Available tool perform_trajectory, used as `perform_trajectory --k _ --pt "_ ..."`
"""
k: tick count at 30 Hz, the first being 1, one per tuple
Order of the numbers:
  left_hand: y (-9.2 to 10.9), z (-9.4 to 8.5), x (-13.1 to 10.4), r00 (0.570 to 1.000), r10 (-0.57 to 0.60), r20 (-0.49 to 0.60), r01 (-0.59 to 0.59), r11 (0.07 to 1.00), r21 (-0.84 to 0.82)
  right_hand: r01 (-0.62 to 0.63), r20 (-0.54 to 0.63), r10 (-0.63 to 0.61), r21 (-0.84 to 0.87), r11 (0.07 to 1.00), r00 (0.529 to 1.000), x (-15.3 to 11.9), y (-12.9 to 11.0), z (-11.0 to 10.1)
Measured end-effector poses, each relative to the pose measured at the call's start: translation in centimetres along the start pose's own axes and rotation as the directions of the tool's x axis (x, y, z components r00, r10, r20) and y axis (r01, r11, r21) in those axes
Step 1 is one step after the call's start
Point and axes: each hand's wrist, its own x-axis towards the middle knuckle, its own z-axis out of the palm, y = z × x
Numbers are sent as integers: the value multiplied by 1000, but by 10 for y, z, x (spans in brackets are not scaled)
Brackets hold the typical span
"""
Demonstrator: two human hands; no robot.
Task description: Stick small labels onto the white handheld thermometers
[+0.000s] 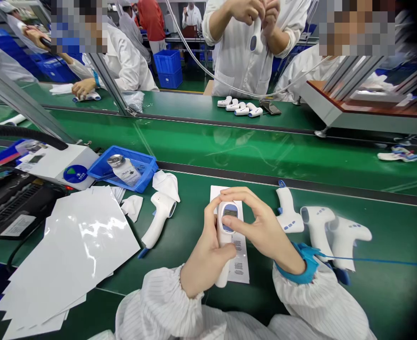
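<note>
My left hand [208, 252] is wrapped round the handle of a white infrared thermometer [223, 277], which is held upright with its small screen facing me. My right hand [256, 222] grips the thermometer's head, its thumb at the screen and its fingers over the top. Beneath them lies a printed white sheet [242, 264], partly covered by the hands. A blue wrist strap [302, 267] with a thin cord circles my right wrist. To the right rest several more white thermometers [318, 224]; another thermometer [159, 217] lies to the left beside crumpled white cloth [166, 183].
Glossy white sheets [73, 241] are fanned out at the left. Behind them stand a blue tray [146, 177] with a bottle [125, 171] and a white box-shaped device [61, 163]. A green conveyor belt [194, 141] runs across, with co-workers and several thermometers [242, 111] beyond.
</note>
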Motion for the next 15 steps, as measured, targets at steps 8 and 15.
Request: perform_trajectory --k 8,15 --pt "-3 -4 3 1000 -12 -1 12 1000 24 -79 40 77 70 994 996 -1 5 9" --pt "-2 -8 5 999 27 -29 -27 1000 3 -116 241 67 195 974 968 -5 7 -3"
